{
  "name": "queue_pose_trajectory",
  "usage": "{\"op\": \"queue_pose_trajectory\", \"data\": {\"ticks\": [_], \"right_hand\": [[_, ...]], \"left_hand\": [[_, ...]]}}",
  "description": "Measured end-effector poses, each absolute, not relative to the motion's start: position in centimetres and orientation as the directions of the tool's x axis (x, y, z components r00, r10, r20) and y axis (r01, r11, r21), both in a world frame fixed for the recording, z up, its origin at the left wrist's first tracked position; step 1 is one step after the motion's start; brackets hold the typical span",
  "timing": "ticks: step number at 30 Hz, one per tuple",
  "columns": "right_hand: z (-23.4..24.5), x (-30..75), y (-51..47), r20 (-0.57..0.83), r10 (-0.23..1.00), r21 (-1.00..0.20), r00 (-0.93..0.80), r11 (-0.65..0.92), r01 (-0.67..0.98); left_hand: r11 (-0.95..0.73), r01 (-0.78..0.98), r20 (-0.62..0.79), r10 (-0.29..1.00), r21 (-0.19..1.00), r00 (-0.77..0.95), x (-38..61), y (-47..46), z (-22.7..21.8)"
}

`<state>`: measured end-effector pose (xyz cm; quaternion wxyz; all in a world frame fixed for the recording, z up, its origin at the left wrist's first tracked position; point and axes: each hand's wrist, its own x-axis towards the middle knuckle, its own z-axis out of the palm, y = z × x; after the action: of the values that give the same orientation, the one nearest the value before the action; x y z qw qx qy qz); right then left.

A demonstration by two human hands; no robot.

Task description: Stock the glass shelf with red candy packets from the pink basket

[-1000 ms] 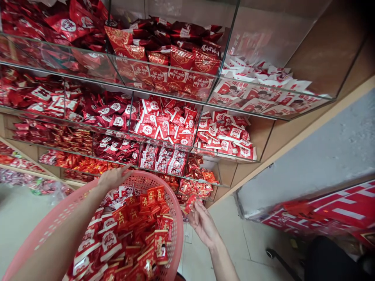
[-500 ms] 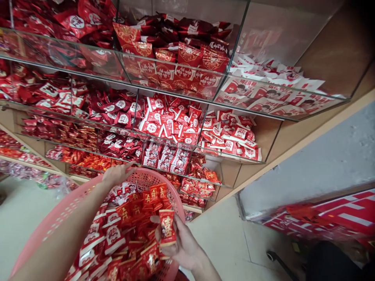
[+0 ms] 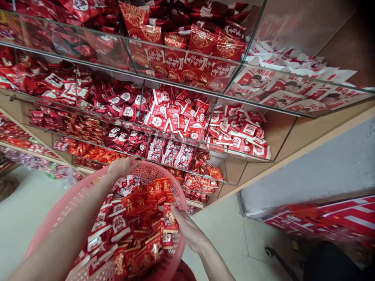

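Clearly, the small red packet [image 3: 170, 218] is the lightest thing to handle here. It sits at the right side of the pink basket [image 3: 158, 171], inside the rim, pinched in the person's right hand [image 3: 189, 230]: the thumb lies along its upper right edge, while the other fingers are mostly hidden behind it. Another packet shows just below its lower end, though from where I stand I cannot tell whether the two touch.

Its wrapper looks glossy, so I judge it thin and rather slippery, with soft sides and slightly stiffer crimped ends. An end seam or a long edge seems the best place to take hold, with a light pinch; a hard squeeze in the middle might crush whatever is inside, which I cannot see.

The left hand [image 3: 121, 166] lies over the far rim of the basket, one finger stretched out toward the shelves [image 3: 263, 168]; I cannot make out how firmly it grips. The basket, well filled with orange packets [image 3: 129, 205] and white-ended packets [image 3: 118, 228], is probably far heavier than any single sweet-sized piece. Its perforated plastic wall looks apt to flex a little under load, so the rolled rim seems the sounder place to hold it, ideally from two opposite sides.
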<state>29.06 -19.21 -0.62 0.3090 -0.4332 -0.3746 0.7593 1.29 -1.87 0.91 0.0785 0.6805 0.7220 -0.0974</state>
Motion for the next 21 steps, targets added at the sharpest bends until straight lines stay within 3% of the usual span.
{"op": "queue_pose_trajectory", "data": {"ticks": [5, 10, 16, 21], "right_hand": [[-1.6, 29.3, -18.2, -0.222, 0.905, -0.975, -0.364, -0.206, 0.083], [-1.5, 29.2, -17.9, -0.179, 0.937, -0.966, -0.3, -0.109, 0.234], [0.5, 26.1, -19.7, -0.113, 0.859, -0.955, -0.5, 0.045, 0.294], [0.8, 22.7, -21.3, -0.09, 0.762, -0.813, -0.641, 0.315, 0.489]], "left_hand": [[0.051, 0.997, -0.244, 0.968, -0.052, -0.062, 1.5, -2.0, 1.1], [0.045, 0.997, -0.253, 0.966, -0.058, -0.059, 1.7, -2.1, 1.3], [0.054, 0.997, -0.245, 0.967, -0.048, -0.064, 1.6, -2.0, 1.1], [0.055, 0.997, -0.241, 0.968, -0.053, -0.067, 1.5, -2.0, 0.9]]}}
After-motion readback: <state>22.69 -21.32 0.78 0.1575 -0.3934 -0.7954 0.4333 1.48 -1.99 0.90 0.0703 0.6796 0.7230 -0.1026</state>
